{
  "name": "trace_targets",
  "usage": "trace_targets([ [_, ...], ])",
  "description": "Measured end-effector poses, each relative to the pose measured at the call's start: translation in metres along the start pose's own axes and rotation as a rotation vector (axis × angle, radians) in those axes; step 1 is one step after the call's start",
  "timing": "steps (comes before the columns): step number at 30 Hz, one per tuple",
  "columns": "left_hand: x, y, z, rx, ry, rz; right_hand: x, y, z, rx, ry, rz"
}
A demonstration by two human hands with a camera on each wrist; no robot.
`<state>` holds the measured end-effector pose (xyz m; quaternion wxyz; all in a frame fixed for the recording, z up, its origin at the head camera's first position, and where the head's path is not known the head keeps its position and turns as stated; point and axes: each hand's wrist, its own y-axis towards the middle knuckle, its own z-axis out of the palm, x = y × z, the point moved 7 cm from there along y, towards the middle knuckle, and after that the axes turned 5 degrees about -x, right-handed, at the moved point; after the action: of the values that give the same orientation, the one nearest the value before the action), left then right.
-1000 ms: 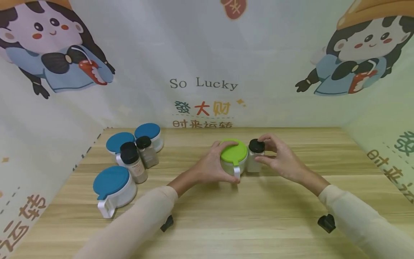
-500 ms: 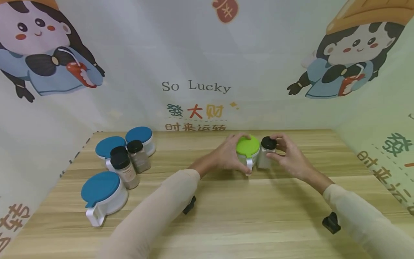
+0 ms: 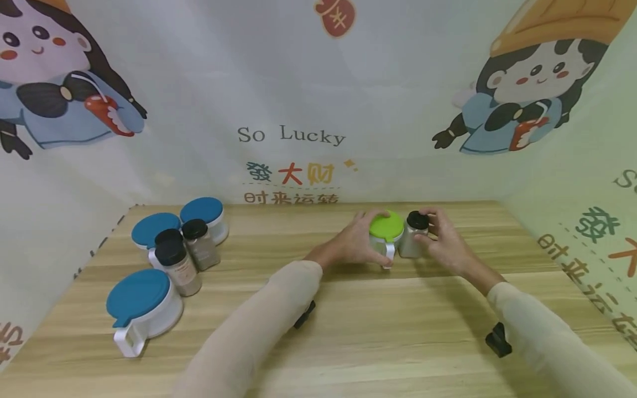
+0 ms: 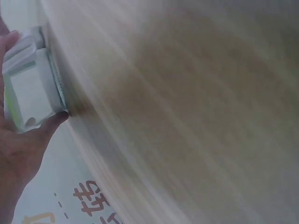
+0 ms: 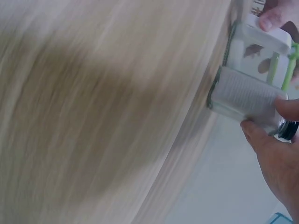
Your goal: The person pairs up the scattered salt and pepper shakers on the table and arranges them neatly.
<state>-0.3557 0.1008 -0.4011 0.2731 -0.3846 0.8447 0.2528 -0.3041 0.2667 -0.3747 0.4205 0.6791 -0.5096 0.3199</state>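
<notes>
My left hand point(image 3: 354, 240) grips a seasoning pot point(image 3: 386, 225) with a green lid and a white handle, fingers over the lid and thumb near the handle. In the left wrist view the clear pot point(image 4: 33, 91) sits between thumb and fingers. Right beside it, a square spice bottle point(image 3: 411, 245) with a black cap stands upright, held by my right hand point(image 3: 448, 247) between thumb and fingers. The right wrist view shows the bottle point(image 5: 245, 95) close against the pot, with its pale contents visible through the side.
On the left of the wooden table point(image 3: 348, 342) stand several blue-lidded pots, the nearest pot point(image 3: 144, 304) with its handle toward me. Among them are black-capped bottles, one a round bottle point(image 3: 183, 271), another a square bottle point(image 3: 201, 249). A printed cloth point(image 3: 288, 99) rises behind the table.
Both hands have moved rightward along the table, taking the green-lidded pot and the spice bottle with them side by side. The head view has turned slightly, shifting the background leftward.
</notes>
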Motion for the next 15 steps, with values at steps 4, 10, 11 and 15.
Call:
trace_targets([
  [4,-0.004,0.005,0.008,0.014,0.005,0.007,-0.002,-0.001,-0.005,-0.006,-0.014,0.011],
  [10,-0.007,0.011,0.011,0.03,-0.016,-0.023,-0.007,0.002,-0.009,-0.046,-0.028,0.023],
  [11,-0.007,0.012,0.012,0.031,-0.019,-0.03,-0.007,0.003,-0.009,-0.054,-0.034,0.025],
  [15,-0.005,0.015,0.014,0.027,-0.021,-0.046,-0.009,0.005,-0.009,-0.081,-0.065,0.037],
])
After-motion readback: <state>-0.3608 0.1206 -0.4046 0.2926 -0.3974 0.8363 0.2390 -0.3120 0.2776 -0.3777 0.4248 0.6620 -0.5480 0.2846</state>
